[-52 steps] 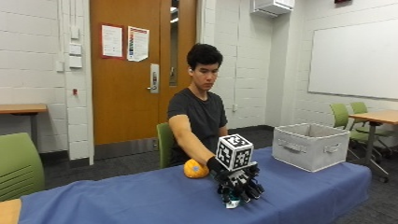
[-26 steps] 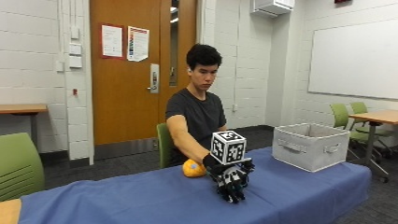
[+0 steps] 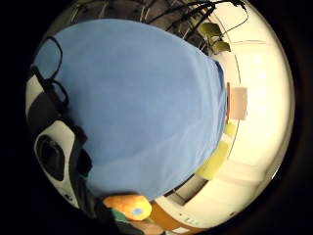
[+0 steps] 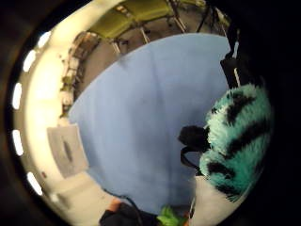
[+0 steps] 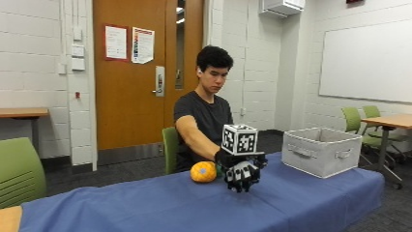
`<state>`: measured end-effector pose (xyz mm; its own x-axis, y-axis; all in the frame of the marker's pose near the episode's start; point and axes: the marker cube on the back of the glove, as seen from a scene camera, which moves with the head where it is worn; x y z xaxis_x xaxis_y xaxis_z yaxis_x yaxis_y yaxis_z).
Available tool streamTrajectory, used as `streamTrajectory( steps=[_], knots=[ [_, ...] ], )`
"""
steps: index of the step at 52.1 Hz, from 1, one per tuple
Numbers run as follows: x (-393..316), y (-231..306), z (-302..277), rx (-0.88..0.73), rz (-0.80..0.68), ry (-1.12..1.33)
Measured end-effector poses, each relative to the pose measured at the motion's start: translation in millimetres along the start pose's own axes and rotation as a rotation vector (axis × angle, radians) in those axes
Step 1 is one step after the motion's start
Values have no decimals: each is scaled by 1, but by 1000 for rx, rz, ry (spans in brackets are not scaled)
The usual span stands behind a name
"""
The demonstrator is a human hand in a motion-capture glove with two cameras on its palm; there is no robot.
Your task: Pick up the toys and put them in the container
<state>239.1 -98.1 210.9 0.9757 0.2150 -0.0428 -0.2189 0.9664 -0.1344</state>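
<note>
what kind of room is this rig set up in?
Probably a classroom or meeting room. A whiteboard hangs on a painted block wall, green chairs stand at other tables, and notices are posted on the wooden door. The work table wears a blue cloth.

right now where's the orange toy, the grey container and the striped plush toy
orange toy (image 5: 203, 172): outside view, middle of its round body on the blue cloth.
grey container (image 5: 320, 152): outside view, its front wall.
striped plush toy (image 4: 237, 141): right thumb side palm view, its teal and black fur.
</note>
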Motion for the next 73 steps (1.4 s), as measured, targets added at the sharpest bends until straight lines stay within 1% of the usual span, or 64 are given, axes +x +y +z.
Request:
streamTrajectory(
  steps=[9,17,22,29,32,36,38,39,42,43,44,47,49,52,54,57,61,66,70,73],
  knots=[
    [-35,8,-84,97,-44,-16],
    [-80,19,-158,192,-147,-66],
    [-127,36,-205,271,-219,-70],
    [-196,58,-256,332,-312,-69],
    [-220,67,-269,355,-352,-65],
    [-266,85,-288,386,-451,-71],
    [-292,98,-298,381,-547,-129],
    [-302,107,-302,372,-620,-173],
    [-333,130,-309,341,-857,-300],
    [-345,135,-310,337,-895,-318],
    [-358,137,-310,340,-890,-310],
    [-398,127,-299,388,-734,-142],
    [-422,123,-290,412,-684,-45],
    [-457,129,-279,399,-707,-23],
    [-478,137,-275,375,-748,-59],
    [-500,146,-271,333,-767,-133],
    [-490,127,-259,330,-846,-109],
    [-473,106,-252,274,-830,-198],
    [-468,98,-239,235,-783,-111],
    [-469,102,-232,129,-782,-117]
  ],
)
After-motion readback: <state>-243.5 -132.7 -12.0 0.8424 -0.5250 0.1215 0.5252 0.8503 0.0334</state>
